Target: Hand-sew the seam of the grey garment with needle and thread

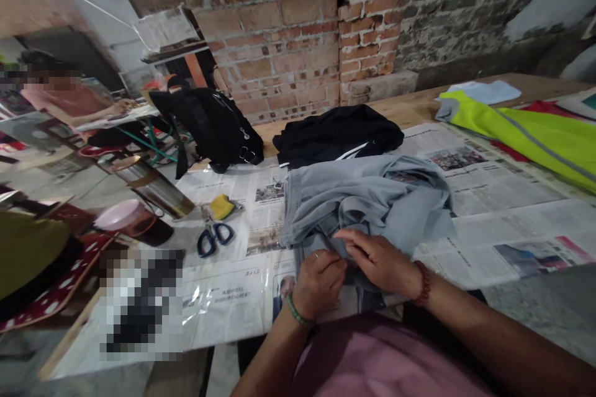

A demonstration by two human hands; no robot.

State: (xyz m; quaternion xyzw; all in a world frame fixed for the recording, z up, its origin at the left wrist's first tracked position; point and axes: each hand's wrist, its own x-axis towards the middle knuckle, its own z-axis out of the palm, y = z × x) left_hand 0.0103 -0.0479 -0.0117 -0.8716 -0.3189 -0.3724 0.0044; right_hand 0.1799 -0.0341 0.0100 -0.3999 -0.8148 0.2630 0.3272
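A crumpled grey garment (372,198) lies on the newspaper-covered table close in front of me. My left hand (321,282), with a ring and a green bead bracelet, has its fingers curled closed on the garment's near edge. Just to the right, my right hand (384,260), wearing a red bracelet, rests over the same cloth. Its index finger reaches left while the other fingers are bent inward. Whatever may be pinched in the right fingers is too small or hidden to make out. The fingertips of both hands are close together.
Dark-handled scissors (215,237) lie left, by a yellow object (221,206). Beyond are a lidded cup (135,223), a steel flask (153,185) and a black bag (214,127). Black clothing (339,130) and a neon-yellow garment (535,136) lie farther back. A person (69,90) sits far left.
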